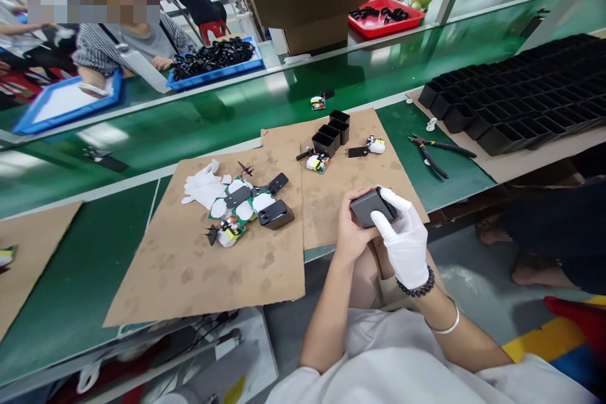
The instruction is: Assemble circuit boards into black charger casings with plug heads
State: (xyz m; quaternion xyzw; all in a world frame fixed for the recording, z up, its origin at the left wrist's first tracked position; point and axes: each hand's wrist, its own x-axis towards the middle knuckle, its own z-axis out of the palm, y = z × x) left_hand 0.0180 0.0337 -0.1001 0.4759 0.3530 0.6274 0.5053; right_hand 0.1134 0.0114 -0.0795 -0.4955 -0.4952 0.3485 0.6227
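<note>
Above my lap, near the table edge, both hands hold a black plastic adapter case (369, 207). My left hand (351, 227), bare, is wrapped round its left side. My right hand (408, 241), in a white glove, grips its right side with thumb and fingers. On the cardboard ahead stand a few open black housings (330, 132), with a circuit board (318, 163) in front of them and another circuit board (375, 144) to their right. Further left lie several circuit boards with white round parts (243, 209), a closed black case (276, 214) and a white glove (204, 186).
Cutting pliers (428, 154) lie on the green table at right, beside many black housings (521, 95) in rows. A conveyor belt (272, 95) runs behind, carrying a circuit board (318, 102). Across it are a blue tray (260, 62), a red tray (379, 30) and a seated co-worker.
</note>
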